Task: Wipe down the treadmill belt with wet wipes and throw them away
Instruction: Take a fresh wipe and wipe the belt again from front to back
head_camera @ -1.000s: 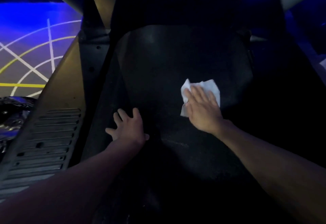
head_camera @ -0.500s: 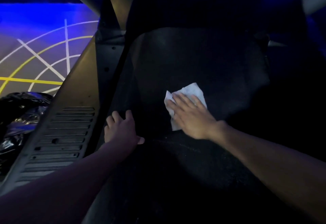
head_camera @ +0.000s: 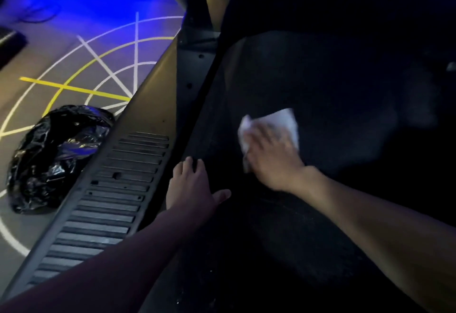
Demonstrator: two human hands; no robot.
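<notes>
The black treadmill belt [head_camera: 320,85] fills the middle and right of the view, dim and dark. A white wet wipe [head_camera: 283,121] lies flat on the belt, left of its centre. My right hand [head_camera: 274,159] presses on the wipe with straight fingers, blurred by motion, covering its lower part. My left hand [head_camera: 190,187] rests flat on the belt's left edge, fingers spread, holding nothing.
A grey side rail [head_camera: 118,189] with ribbed slots runs diagonally along the belt's left. A black plastic bag [head_camera: 56,154] sits on the floor left of the rail. The floor [head_camera: 74,48] carries white and yellow lines under blue light. The treadmill's upright frame [head_camera: 199,16] rises at the top.
My right hand has slid the wipe leftward across the belt. The camera has turned left, bringing the black bag and more of the rail into view. My left hand stays planted.
</notes>
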